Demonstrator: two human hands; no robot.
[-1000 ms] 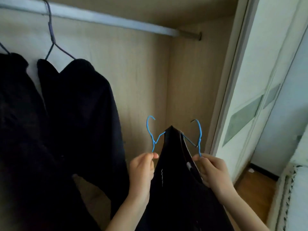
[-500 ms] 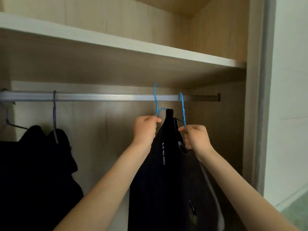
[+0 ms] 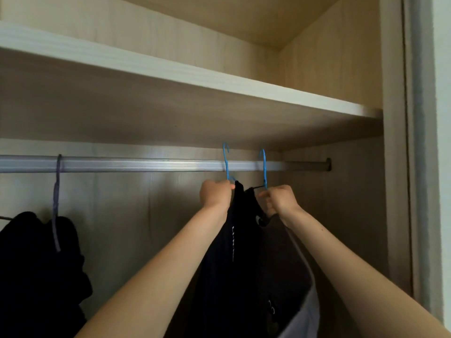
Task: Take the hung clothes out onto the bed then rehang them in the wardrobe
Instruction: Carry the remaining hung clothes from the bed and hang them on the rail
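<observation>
Two blue wire hangers carry dark clothes (image 3: 241, 259) between my raised arms. My left hand (image 3: 216, 193) grips the neck of the left blue hanger (image 3: 226, 162). My right hand (image 3: 278, 200) grips the neck of the right blue hanger (image 3: 263, 167). Both hooks reach up to the silver wardrobe rail (image 3: 136, 164) and cross in front of it; whether they rest on it I cannot tell. A black garment (image 3: 41, 264) hangs from a purple hanger (image 3: 57, 191) at the left of the rail.
A wooden shelf (image 3: 219, 86) runs just above the rail. The wardrobe's right side wall (image 3: 361, 191) and a white frame (image 3: 419, 167) stand close to the right hanger. Bare rail stretches between the purple hanger and the blue ones.
Both hands have lifted the two blue hangers with the dark clothes from waist height up to the rail. My view has tilted upward and now shows the shelf.
</observation>
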